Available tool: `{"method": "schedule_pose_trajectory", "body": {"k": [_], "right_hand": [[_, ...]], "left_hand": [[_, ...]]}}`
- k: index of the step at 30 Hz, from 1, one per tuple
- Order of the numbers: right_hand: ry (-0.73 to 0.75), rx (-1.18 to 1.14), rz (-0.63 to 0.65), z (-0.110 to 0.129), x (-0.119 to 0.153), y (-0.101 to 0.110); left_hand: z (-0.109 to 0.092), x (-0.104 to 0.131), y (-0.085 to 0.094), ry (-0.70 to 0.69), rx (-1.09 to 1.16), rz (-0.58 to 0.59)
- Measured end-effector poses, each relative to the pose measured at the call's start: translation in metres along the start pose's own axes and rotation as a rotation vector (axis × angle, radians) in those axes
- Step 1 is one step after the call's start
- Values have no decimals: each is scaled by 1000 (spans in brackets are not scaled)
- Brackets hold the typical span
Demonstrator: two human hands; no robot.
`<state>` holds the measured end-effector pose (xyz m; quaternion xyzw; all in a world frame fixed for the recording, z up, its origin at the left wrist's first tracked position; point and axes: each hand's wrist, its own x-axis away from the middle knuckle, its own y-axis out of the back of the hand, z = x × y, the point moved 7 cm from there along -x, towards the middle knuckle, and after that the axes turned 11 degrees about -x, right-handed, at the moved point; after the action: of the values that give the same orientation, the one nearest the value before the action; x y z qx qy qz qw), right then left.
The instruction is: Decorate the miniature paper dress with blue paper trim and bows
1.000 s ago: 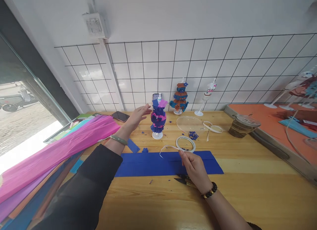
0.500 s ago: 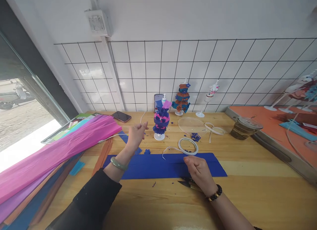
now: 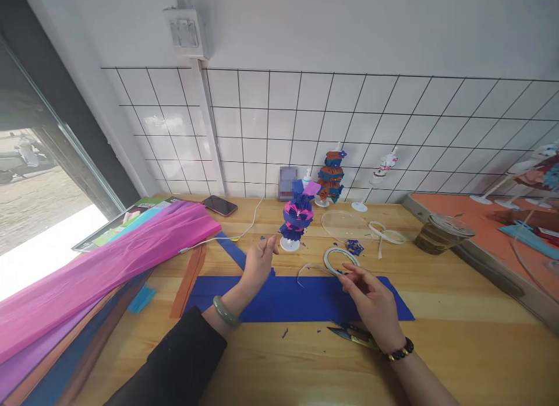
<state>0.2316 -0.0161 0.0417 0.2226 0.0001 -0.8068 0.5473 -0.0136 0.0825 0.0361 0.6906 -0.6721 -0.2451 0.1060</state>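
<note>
My left hand (image 3: 261, 262), with a green bangle at its wrist, is closed in a pinch above the strip of dark blue paper (image 3: 305, 304). Anything between its fingertips is too small to make out. Close beyond it stands a doll in a blue and pink ruffled paper dress (image 3: 298, 215) on a white round base. My right hand (image 3: 373, 298) is open, thumb and fingers slightly apart, at the near edge of a roll of white tape (image 3: 341, 258); whether they touch I cannot tell. The tape's loose end curls over the blue paper. Scissors (image 3: 349, 334) lie partly under my right hand.
Pink crepe paper (image 3: 174, 234) and other coloured sheets lie at left. A phone (image 3: 220, 205) and a white cable (image 3: 244, 231) are behind. Another dressed doll (image 3: 331, 182) stands by the tiled wall. At right are a lidded cup (image 3: 443, 234) and an orange surface (image 3: 463, 211).
My left hand has come down and nearer the doll, still pinched. My right hand has gone from a closed fist to parted fingers by the tape roll. The view has shifted slightly.
</note>
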Motion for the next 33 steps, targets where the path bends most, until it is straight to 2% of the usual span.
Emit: {"method": "schedule_pose_trajectory", "body": {"k": [6,10,13,21,28,33], "right_hand": [[-51,63,28,-2,2,2],[-82,71,33,-4,5,0],[-98,19,37,-3,8,-3],[-229,-211,-7,-8,12,-4],[-119,-161,-20,-5,8,-1],[-183,-77,-24,-6,7,-1]], "left_hand": [[1,2,-3,-14,63,18],[4,1,-5,-62,87,-27],[9,-2,-7,-56,86,-63],[14,-5,-14,-34,239,-8],[9,-3,-9,-65,258,-1],[10,-2,-8,-54,179,-5]]}}
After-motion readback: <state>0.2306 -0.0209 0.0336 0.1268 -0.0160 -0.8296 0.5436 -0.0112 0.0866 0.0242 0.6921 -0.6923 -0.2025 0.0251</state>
